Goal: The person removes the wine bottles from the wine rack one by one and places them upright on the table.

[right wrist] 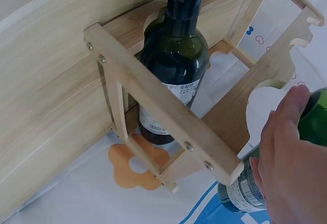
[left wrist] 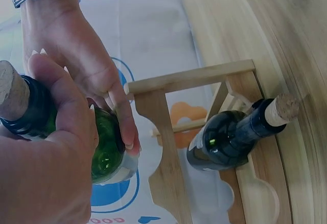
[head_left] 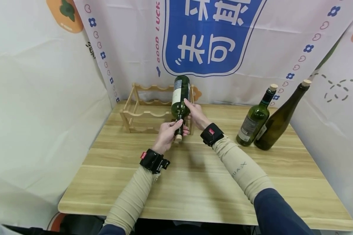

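Observation:
A green wine bottle with a cork is held lying flat, base pointing away, over the right end of a wooden rack. My left hand grips its neck just behind the cork. My right hand holds the bottle's shoulder, fingers laid across the glass. The right wrist view shows the label end of the held bottle beside the rack's top rail. A second corked bottle lies in the rack's lower tier.
Two corked bottles stand at the right of the wooden table: a green one and a darker olive one beside it. Printed cloth hangs behind and to both sides.

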`<state>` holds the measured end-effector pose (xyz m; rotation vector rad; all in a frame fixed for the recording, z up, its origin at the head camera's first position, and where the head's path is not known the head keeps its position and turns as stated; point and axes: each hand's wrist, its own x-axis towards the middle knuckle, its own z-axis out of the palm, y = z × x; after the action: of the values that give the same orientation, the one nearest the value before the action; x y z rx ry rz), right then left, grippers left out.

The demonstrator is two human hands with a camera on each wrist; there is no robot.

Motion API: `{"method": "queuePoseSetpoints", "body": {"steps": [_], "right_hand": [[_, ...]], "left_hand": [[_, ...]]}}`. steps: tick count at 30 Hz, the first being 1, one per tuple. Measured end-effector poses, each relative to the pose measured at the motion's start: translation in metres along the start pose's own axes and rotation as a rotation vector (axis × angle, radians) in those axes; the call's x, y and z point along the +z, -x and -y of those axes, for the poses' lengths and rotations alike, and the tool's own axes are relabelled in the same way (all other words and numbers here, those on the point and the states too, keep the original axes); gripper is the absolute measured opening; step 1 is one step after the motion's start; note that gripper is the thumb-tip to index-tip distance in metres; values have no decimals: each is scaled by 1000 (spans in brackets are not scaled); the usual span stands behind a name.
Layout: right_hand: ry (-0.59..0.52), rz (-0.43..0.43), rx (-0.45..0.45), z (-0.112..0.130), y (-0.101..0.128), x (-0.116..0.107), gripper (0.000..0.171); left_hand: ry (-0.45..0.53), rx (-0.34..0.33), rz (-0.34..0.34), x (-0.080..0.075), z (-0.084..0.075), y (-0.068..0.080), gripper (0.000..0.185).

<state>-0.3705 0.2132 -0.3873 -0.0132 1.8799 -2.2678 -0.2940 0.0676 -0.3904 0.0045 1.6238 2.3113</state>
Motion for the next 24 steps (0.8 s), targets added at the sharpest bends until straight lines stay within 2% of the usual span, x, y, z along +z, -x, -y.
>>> {"method": "queuePoseSetpoints", "body": {"steps": [8,16,24], "right_hand": [[17,-2,-9,1,4,-9,60],[-12,4,1,6,10,-21,61],[-20,-3,9,8,15,-32,61]], "left_hand": [[21,-5,12,8,2,0,41],[-24,-5,38,18,3,-1,38],[-20,-9,51,28,7,-3,38]]}}
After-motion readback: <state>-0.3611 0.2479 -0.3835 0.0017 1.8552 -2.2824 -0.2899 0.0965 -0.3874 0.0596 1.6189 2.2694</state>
